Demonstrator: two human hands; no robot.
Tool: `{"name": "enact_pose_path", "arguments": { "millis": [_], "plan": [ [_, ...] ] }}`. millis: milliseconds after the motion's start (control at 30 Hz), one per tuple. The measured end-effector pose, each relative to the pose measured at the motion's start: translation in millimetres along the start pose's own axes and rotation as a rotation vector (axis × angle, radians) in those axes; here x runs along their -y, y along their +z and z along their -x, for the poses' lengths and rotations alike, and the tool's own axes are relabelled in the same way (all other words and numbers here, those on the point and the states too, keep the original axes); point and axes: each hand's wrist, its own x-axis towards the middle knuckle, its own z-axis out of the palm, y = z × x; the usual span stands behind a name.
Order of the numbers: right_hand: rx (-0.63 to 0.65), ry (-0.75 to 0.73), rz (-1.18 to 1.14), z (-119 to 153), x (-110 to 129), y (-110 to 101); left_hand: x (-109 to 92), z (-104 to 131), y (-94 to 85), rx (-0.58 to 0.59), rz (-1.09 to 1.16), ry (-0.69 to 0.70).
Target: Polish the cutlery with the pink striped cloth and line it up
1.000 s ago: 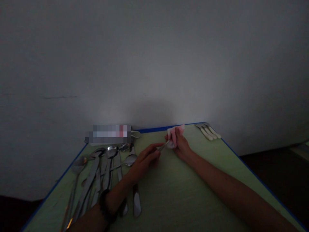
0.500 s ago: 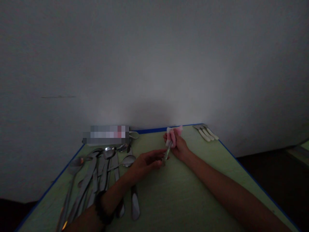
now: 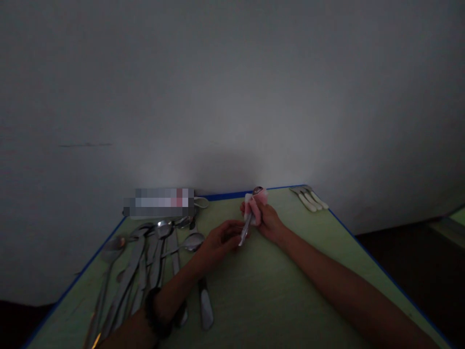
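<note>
While the left hand (image 3: 223,238) pinches the slim steel spoon's (image 3: 245,227) handle and the right hand (image 3: 262,217) closes a crumpled pink cloth (image 3: 254,206) around its upper part, a loose grip could drop it onto the green bench (image 3: 290,271).

Dim indoor room, likely a dining or dishwashing area. A green table (image 3: 276,300) with blue edging stands against a bare grey wall (image 3: 232,87). Many steel spoons and knives (image 3: 145,261) lie spread across it; white-handled cutlery (image 3: 310,198) rests at the far corner.
</note>
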Motion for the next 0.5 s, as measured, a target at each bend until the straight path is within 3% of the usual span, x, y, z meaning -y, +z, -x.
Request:
{"name": "enact_pose_path", "arguments": {
  "millis": [167,300,500],
  "plan": [
    [-0.072,-0.041,0.044,-0.5,-1.1,2.5,-8.5,2.3,1.3,0.056,-0.274,-0.007],
    [-0.176,-0.099,0.066,-3.7,1.9,-0.1,-12.8,6.4,-4.8,0.009,-0.485,0.035],
    [-0.174,-0.242,0.087,-7.3,6.7,-5.1,-18.4,10.1,-4.8,0.025,-0.465,0.024]
  ]
}}
